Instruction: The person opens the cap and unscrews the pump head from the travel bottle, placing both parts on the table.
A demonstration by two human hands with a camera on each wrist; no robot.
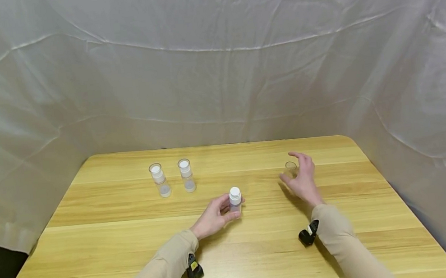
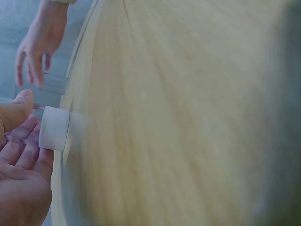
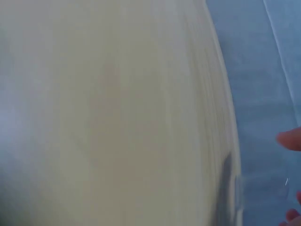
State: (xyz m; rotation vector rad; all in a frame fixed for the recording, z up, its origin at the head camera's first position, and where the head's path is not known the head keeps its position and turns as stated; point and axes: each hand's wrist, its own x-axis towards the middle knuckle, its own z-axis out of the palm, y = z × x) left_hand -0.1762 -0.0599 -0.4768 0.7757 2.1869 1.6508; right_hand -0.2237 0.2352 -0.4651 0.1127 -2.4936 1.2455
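Near the middle of the table, my left hand [image 1: 213,217] grips a small clear bottle with a white top [image 1: 235,195] between thumb and fingers. Its white base [image 2: 54,128] faces the left wrist camera. Farther right, my right hand [image 1: 304,179] is spread around a clear cap [image 1: 290,166], thumb and fingers apart; no firm contact with it shows. In the right wrist view only a few fingertips [image 3: 290,139] and a faint clear edge of the cap [image 3: 239,195] appear.
Two similar bottles, one at left [image 1: 160,180] and one beside it [image 1: 187,175], stand upright at the back left with clear caps on. The wooden table [image 1: 260,262] has grey cloth [image 1: 218,89] hanging behind it and along the sides.
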